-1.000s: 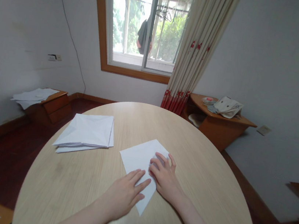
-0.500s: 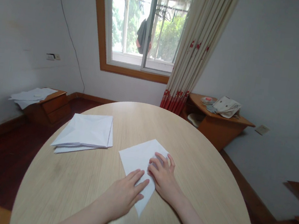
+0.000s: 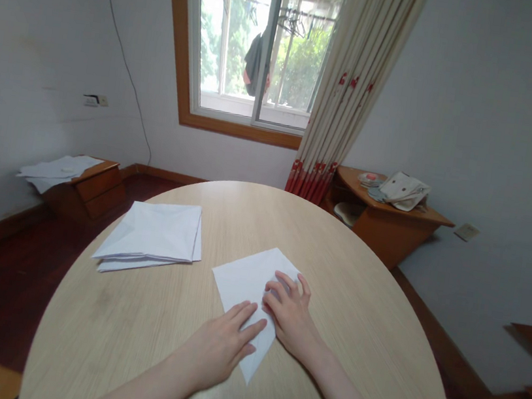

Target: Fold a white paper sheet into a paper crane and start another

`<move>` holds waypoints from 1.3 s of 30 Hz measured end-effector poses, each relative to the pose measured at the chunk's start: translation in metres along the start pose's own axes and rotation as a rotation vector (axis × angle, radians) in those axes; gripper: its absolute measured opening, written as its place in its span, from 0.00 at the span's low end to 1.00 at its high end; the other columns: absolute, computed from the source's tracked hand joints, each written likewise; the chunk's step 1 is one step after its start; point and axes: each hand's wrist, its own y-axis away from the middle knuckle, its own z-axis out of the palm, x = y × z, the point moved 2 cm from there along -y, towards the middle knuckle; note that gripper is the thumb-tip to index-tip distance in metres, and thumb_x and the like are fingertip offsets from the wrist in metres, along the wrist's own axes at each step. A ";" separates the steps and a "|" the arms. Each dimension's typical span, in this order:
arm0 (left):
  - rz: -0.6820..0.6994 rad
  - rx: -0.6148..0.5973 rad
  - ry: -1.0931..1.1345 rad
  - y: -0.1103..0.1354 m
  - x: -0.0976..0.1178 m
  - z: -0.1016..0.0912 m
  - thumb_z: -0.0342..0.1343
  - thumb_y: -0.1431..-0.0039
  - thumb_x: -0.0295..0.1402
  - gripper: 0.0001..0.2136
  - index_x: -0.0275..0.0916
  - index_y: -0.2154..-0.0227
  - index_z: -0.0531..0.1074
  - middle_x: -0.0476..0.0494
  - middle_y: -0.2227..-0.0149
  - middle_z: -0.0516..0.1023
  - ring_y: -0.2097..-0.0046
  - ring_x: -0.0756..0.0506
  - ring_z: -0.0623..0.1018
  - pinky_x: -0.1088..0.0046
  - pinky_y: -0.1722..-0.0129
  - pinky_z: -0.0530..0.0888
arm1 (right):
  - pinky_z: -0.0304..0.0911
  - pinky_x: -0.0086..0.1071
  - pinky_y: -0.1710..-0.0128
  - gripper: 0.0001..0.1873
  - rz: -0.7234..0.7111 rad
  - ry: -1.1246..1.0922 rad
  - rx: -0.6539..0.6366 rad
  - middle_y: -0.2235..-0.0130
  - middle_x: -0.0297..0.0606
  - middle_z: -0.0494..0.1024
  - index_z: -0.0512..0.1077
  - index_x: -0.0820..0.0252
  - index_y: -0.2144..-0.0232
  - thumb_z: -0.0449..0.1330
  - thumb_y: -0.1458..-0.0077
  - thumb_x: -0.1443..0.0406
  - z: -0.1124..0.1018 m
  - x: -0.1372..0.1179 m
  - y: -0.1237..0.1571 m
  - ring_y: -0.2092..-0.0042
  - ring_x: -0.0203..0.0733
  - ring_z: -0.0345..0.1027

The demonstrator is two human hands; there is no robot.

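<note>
A sheet of white paper, folded to a kite-like shape, lies on the round wooden table with one sharp tip toward me. My left hand rests on the paper's lower left part, its fingers stretched out and apart. On the paper's right side lies my right hand, fingers spread and slightly bent, their tips touching the surface. Neither hand grips anything. The paper's lower right edge partly shows between and below the hands.
A stack of folded white paper lies at the table's left. Beyond the table stand a low cabinet with papers on the left and a corner cabinet with a cloth bag on the right. A curtain hangs beside the window.
</note>
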 end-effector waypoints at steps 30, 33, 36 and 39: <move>-0.074 0.051 -0.175 -0.002 0.004 0.000 0.54 0.37 0.35 0.20 0.40 0.43 0.64 0.33 0.41 0.64 0.42 0.35 0.66 0.56 0.47 0.68 | 0.56 0.42 0.50 0.16 0.006 -0.062 0.062 0.49 0.46 0.72 0.65 0.58 0.51 0.47 0.40 0.72 -0.039 0.006 0.002 0.48 0.48 0.61; -0.076 0.076 -0.207 -0.002 0.002 -0.001 0.53 0.36 0.35 0.19 0.41 0.44 0.65 0.34 0.42 0.66 0.44 0.35 0.68 0.54 0.46 0.67 | 0.61 0.33 0.62 0.09 0.168 -0.135 -0.141 0.61 0.42 0.76 0.68 0.59 0.62 0.47 0.37 0.68 -0.037 0.012 0.005 0.60 0.44 0.68; -0.066 0.089 -0.218 -0.003 0.002 -0.003 0.51 0.35 0.34 0.17 0.42 0.44 0.65 0.35 0.43 0.67 0.45 0.37 0.69 0.55 0.47 0.67 | 0.57 0.30 0.69 0.13 0.281 -0.117 -0.334 0.68 0.39 0.76 0.69 0.58 0.70 0.48 0.36 0.64 -0.031 0.014 0.008 0.66 0.43 0.70; -0.066 0.072 -0.221 -0.003 0.002 -0.006 0.50 0.35 0.33 0.16 0.42 0.44 0.65 0.35 0.44 0.67 0.46 0.36 0.70 0.55 0.48 0.68 | 0.55 0.30 0.70 0.15 0.301 -0.101 -0.399 0.70 0.39 0.78 0.70 0.59 0.73 0.49 0.37 0.63 -0.026 0.014 0.010 0.66 0.44 0.72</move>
